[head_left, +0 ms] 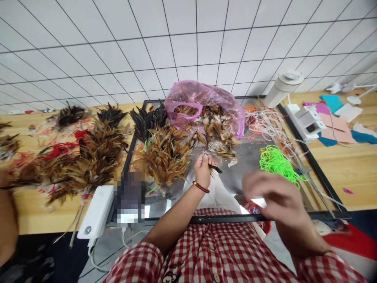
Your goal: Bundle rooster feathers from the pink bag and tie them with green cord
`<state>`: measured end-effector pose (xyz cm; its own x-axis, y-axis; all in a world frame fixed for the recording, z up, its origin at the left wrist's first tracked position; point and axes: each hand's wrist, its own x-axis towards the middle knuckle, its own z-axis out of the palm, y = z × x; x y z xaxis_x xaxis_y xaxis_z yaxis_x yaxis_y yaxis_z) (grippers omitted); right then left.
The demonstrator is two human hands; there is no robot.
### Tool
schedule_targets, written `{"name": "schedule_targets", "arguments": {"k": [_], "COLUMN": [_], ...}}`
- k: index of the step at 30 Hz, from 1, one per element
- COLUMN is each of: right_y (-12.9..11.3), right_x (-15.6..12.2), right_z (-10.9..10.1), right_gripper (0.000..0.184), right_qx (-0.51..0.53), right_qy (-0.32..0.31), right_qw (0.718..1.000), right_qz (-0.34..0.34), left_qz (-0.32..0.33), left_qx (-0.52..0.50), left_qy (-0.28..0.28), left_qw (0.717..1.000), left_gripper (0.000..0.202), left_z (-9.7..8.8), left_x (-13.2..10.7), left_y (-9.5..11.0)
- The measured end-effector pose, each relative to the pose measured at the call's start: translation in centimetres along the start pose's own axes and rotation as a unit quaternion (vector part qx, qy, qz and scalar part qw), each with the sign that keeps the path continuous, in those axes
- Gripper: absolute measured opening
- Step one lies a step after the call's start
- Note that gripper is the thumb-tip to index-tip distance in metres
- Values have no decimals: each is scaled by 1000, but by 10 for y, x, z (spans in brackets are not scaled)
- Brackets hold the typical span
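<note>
My left hand [202, 166], with a beaded bracelet [201, 187] at its wrist, is closed in a pinch above the framed glass panel [235, 177]. A small dark feather [215, 168] sticks out from its fingers; their tips hide the other end. My right hand [273, 193] is raised over the panel's right front part, its fingers smeared by motion. Close beyond my left hand, brown feathers [218, 135] spill from a pink plastic bag [209, 92]. A heap of brown feathers [165, 155] lies to its left. Bright green cords [278, 165] lie beyond my right hand.
White and pink strands [265, 122] trail along the panel's right side. A white cylinder [282, 88] and a white power strip [304, 122] stand behind. At left lie more feathers [103, 157], red cords [61, 148] and a white box [96, 212]. Another person's arm [7, 220] shows far left.
</note>
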<state>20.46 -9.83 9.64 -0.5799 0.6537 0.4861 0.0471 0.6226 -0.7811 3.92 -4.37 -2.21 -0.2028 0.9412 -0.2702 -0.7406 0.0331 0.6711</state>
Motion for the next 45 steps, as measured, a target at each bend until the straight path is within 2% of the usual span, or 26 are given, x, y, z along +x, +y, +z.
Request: {"name": "schedule_targets", "arguments": {"k": [2, 4, 8, 11, 13, 15, 18, 20, 23, 27, 31, 38, 41, 43, 45], "right_y": [27, 57, 105, 124, 131, 135, 133, 127, 112, 100, 105, 116, 115, 114, 113], "right_x": [15, 31, 54, 60, 61, 59, 54, 50, 44, 38, 34, 38, 37, 34, 32], "right_z": [-16, -20, 1, 19, 23, 20, 12, 10, 18, 41, 59, 66, 63, 54, 40], "right_gripper": [12, 15, 18, 19, 19, 18, 16, 17, 20, 28, 33, 42, 39, 35, 29], "right_qx": [-179, -317, -391, -418, -426, -406, -326, -261, -177, -47, 2, 90, 63, 13, -54], "right_qy": [-3, -26, -79, -95, -98, -68, 39, 106, 161, 196, 219, 236, 206, 149, 104], "right_qw": [981, 941, 895, 875, 870, 884, 926, 941, 948, 945, 928, 900, 915, 936, 945], "right_qz": [72, 118, 199, 223, 228, 219, 189, 186, 210, 256, 300, 356, 340, 318, 305], "left_qz": [1, 5, 7, 5, 3, 2, -1, -1, -3, -6, -6, -14, -32, -49, -61], "left_qx": [3, 1, -4, -8, -8, -5, -3, -9, -14, 11, 25, 6, -4, -14, -33], "left_qy": [-8, -18, -15, -14, -17, -17, -17, -14, -2, 27, 48, 27, 23, 28, 31], "left_qw": [1000, 1000, 1000, 1000, 1000, 1000, 1000, 1000, 1000, 1000, 999, 1000, 999, 998, 997], "left_gripper": [50, 48, 50, 52, 52, 51, 48, 46, 44, 34, 26, 27, 25, 27, 32], "left_z": [0, 0, 1, 1, 0, -1, -2, -1, 0, 0, -3, 1, 2, 2, 2], "left_x": [-1, -1, -2, -1, -1, 0, 0, 0, 1, 2, 3, 2, 2, 2, 3], "left_y": [0, 0, 1, 1, 0, 0, -1, -1, 0, -1, -2, -2, 3, 7, 10]}}
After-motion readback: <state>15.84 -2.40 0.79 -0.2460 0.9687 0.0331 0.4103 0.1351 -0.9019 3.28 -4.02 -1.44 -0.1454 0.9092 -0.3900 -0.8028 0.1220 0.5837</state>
